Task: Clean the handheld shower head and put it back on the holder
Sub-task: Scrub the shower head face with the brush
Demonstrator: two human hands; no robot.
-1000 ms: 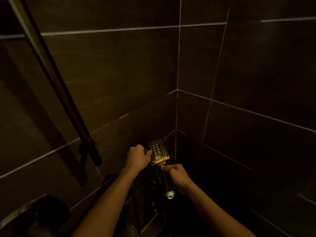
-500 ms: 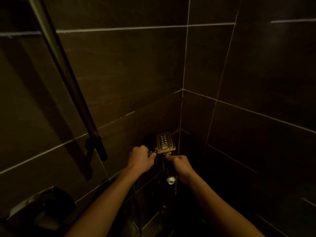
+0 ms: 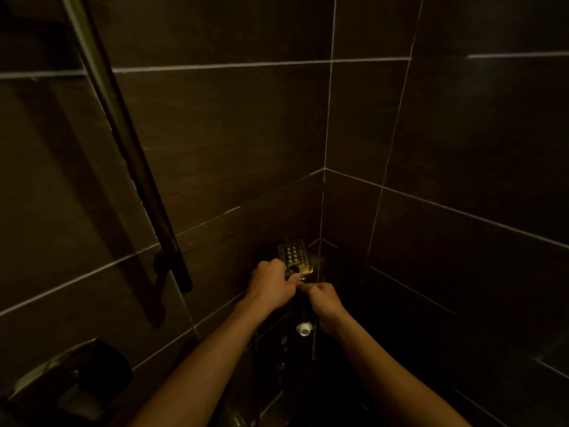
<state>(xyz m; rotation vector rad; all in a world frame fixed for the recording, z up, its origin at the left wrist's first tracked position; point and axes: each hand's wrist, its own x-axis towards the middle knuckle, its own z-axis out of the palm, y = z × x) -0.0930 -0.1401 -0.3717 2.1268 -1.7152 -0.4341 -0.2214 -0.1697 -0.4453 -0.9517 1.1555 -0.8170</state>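
Observation:
The handheld shower head (image 3: pixel 294 255) has a square metal face dotted with nozzles and is held low in the corner of the dark tiled walls. My right hand (image 3: pixel 326 303) is closed around its dark handle, whose white end (image 3: pixel 304 329) pokes out below my fist. My left hand (image 3: pixel 271 283) is a fist just left of the face, touching my right fingers. A small ribbed metal piece (image 3: pixel 291 271) sticks out of it against the lower edge of the face. What that piece is cannot be told in the dim light.
A dark slide rail (image 3: pixel 129 155) runs diagonally down the left wall and ends at about hand height. A dark fixture with a pale rim (image 3: pixel 70 374) sits at the lower left. A thin hose (image 3: pixel 255 365) hangs below my left forearm. Tiled walls close in on both sides.
The shower head has tipped from a slant to nearly upright. My left hand has closed in until it touches my right hand at the base of the face.

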